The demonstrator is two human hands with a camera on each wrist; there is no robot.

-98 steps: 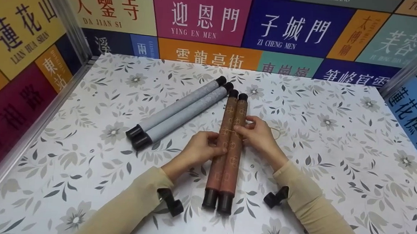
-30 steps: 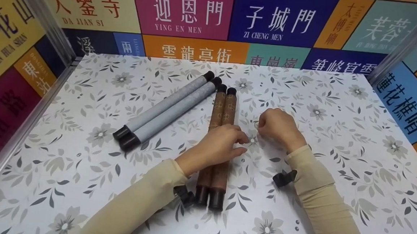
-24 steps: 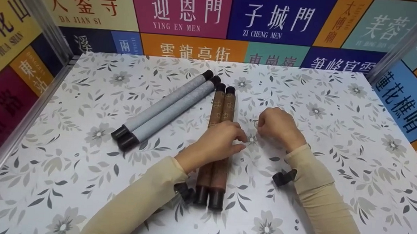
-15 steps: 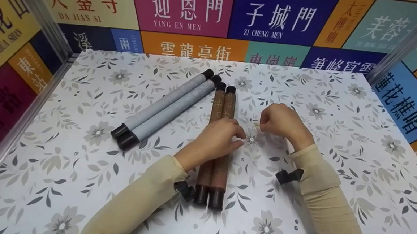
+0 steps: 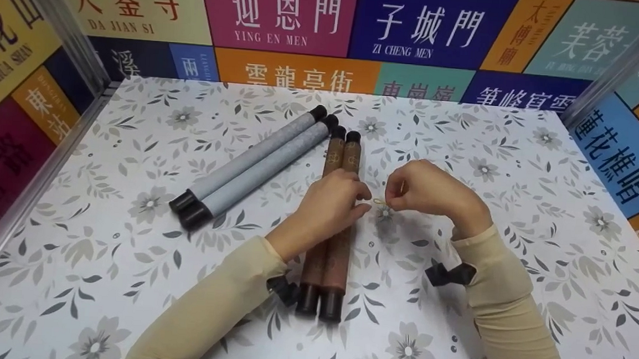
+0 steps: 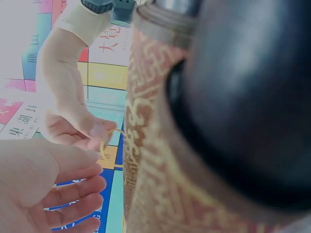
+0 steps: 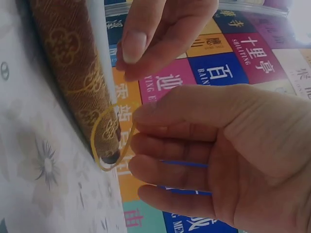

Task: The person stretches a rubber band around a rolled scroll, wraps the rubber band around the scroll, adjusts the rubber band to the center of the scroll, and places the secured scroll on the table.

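Observation:
A brown scroll (image 5: 336,269) with gold patterns, rolled from both ends into two side-by-side rolls with black end knobs, lies on the table. My left hand (image 5: 328,210) lies across its middle, thumb and index finger apart with nothing between them, at its right side. Just right of the scroll, my right hand (image 5: 432,189) pinches a thin yellow cord loop (image 7: 105,168) between thumb and index finger. In the right wrist view the loop stands out in front of the scroll, and the left fingertips (image 7: 135,43) are close above it. The left palm hides the scroll's middle.
A second scroll (image 5: 267,165), pale grey-blue with black knobs, lies slantwise to the left, its far end close to the brown scroll's. The table (image 5: 511,313) has a floral cover. Colourful lettered panels (image 5: 290,22) stand around its back and sides.
Earlier both hands were at the brown scroll; the left has since come across it and the right moved off to the right. In the last half second the right hand has come back leftward with the cord loop.

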